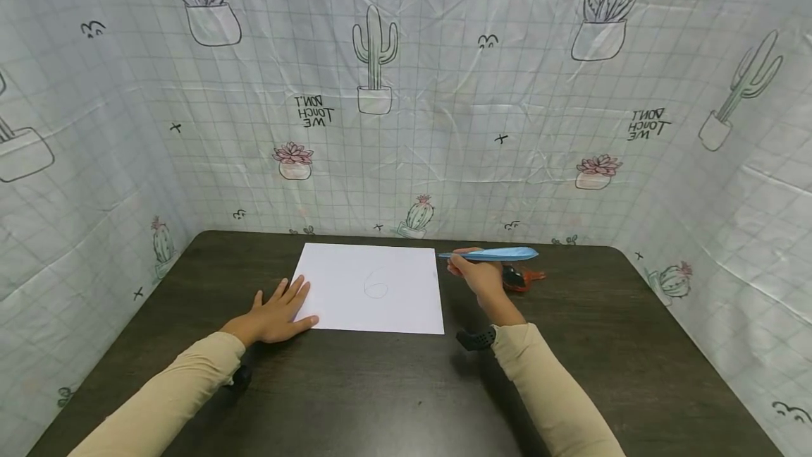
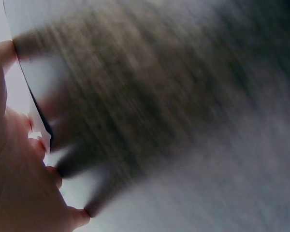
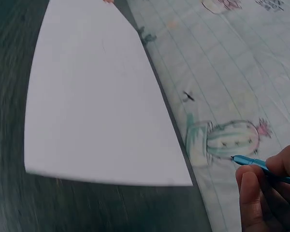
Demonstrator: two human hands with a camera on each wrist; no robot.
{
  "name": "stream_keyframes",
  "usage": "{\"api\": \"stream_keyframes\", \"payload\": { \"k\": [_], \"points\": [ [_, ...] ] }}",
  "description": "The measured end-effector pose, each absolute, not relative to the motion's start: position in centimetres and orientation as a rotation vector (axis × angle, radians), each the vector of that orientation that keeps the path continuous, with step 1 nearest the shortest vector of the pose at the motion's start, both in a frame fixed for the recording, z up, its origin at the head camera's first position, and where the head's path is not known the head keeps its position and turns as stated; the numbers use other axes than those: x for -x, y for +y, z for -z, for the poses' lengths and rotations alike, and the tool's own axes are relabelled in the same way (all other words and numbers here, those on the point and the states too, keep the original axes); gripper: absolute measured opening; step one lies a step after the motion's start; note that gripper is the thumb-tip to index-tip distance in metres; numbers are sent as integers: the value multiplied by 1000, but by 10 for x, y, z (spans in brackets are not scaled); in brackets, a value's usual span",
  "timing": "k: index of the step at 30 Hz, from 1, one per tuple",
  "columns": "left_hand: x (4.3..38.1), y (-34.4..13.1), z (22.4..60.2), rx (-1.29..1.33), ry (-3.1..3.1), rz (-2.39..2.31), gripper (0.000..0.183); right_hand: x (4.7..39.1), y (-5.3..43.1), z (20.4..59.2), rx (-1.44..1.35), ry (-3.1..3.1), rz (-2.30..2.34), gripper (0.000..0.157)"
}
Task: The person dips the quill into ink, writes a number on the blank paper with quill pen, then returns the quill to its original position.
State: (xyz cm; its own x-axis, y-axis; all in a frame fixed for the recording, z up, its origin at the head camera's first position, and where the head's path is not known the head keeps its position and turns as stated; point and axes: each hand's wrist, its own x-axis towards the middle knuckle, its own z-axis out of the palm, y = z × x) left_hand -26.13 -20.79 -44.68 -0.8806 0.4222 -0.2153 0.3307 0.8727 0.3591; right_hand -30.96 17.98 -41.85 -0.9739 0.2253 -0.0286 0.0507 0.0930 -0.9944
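A white sheet of paper (image 1: 406, 302) lies flat on the dark table, with a thin pencil-like figure 6 (image 1: 376, 288) drawn near its middle. My left hand (image 1: 279, 312) rests with spread fingers on the sheet's left edge; the left wrist view shows the fingertips (image 2: 79, 216) reaching the table beside it. Off the sheet's upper right corner, my right hand (image 1: 478, 275) pinches a blue feather-shaped pen (image 1: 504, 254). Its tip (image 3: 237, 159) points left and stands clear of the paper in the right wrist view.
Just right of my right hand lies a small black and orange-red object (image 1: 523, 278), partly hidden, its kind unclear. Dark wooden table (image 1: 355, 393) surrounds the sheet. A white cloth (image 1: 444, 161) printed with cacti hangs behind and along both sides.
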Motion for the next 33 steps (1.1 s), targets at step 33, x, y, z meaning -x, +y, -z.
{"api": "stream_keyframes", "payload": {
  "k": [33],
  "points": [
    [260, -207, 446, -567, 2761, -460, 81, 278, 313, 419, 416, -2122, -1950, 35]
  ]
}}
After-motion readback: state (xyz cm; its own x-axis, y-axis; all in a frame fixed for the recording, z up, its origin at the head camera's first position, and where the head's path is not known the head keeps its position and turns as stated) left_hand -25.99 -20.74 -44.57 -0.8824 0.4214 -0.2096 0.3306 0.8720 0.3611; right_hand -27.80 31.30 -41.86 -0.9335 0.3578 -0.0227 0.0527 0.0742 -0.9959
